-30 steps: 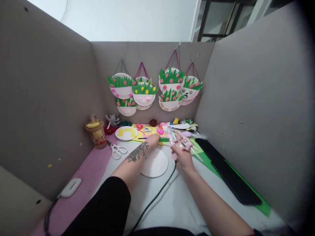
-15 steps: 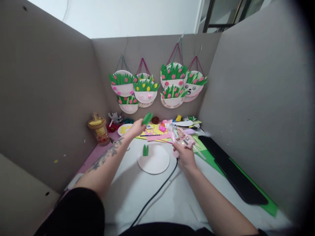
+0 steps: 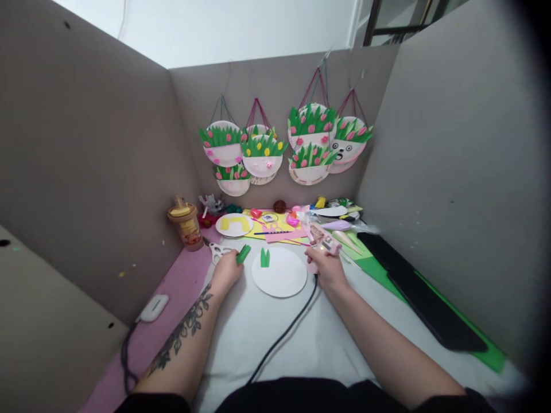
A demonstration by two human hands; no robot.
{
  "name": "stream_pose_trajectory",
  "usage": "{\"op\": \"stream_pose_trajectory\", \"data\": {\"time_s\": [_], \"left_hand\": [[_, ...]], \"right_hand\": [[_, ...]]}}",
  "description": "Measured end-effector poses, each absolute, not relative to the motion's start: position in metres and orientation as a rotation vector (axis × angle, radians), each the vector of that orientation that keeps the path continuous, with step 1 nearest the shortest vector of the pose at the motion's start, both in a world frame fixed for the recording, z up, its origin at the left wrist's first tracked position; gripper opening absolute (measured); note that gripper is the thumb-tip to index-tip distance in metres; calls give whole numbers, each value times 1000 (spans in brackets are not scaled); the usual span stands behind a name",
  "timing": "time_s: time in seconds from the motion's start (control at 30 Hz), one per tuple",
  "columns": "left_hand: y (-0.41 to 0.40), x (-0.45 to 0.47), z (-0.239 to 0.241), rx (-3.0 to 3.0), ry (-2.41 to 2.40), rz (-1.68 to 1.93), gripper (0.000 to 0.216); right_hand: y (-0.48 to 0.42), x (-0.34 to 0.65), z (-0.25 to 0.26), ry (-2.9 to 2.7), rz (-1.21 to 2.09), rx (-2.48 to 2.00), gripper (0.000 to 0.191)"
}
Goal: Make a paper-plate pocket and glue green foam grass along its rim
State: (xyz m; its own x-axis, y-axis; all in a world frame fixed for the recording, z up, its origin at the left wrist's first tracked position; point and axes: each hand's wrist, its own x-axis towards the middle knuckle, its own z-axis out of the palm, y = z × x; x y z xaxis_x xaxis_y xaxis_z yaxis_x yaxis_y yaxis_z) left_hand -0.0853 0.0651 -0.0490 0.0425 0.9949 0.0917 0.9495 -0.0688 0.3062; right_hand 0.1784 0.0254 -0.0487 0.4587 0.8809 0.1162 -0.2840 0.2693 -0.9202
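Note:
My left hand (image 3: 227,269) is closed on green paper leaves (image 3: 243,254), just left of the plate and beside white-handled scissors (image 3: 218,252). A round white paper plate (image 3: 279,281) lies in the middle of the table. Two pointed green leaves (image 3: 265,258) stand out at its upper left edge. To the right of the plate, my right hand (image 3: 328,268) grips a pink glue gun (image 3: 326,240), its body tilted toward the upper left. The gun's black cord (image 3: 282,335) runs down past the plate toward me.
Finished plate baskets with paper tulips (image 3: 262,152) hang on the grey back panel. Along the back lie a plate with yellow paper (image 3: 235,225), coloured sheets and a pencil (image 3: 275,233). A drink cup (image 3: 186,225) stands at left; a long black strip (image 3: 434,307) lies at right.
My left hand has come down and to the left with the green leaves, from above the back of the plate. My right hand keeps its hold on the glue gun. The view has shifted slightly.

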Motion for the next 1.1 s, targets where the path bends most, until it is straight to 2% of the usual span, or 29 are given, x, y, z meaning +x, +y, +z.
{"op": "stream_pose_trajectory", "data": {"time_s": [0.13,0.33,0.43,0.6,0.73,0.87,1.1], "left_hand": [[67,-98,-44,2062,2046,459,25],[69,-108,-35,2043,2160,451,26],[68,-113,-33,2022,2107,586,25],[72,-123,-35,1583,1779,1035,26],[70,-119,-30,1232,1474,1262,39],[61,-103,-22,1024,1214,1278,42],[40,-73,-19,970,1000,1204,36]], "right_hand": [[24,177,-48,-725,912,-1007,31],[25,176,-49,-730,918,-1051,31],[24,176,-49,-743,910,-1044,32],[23,174,-48,-759,886,-1059,32],[21,172,-47,-764,903,-1085,33],[16,167,-44,-794,942,-1081,36],[2,157,-43,-972,1098,-1054,37]]}}
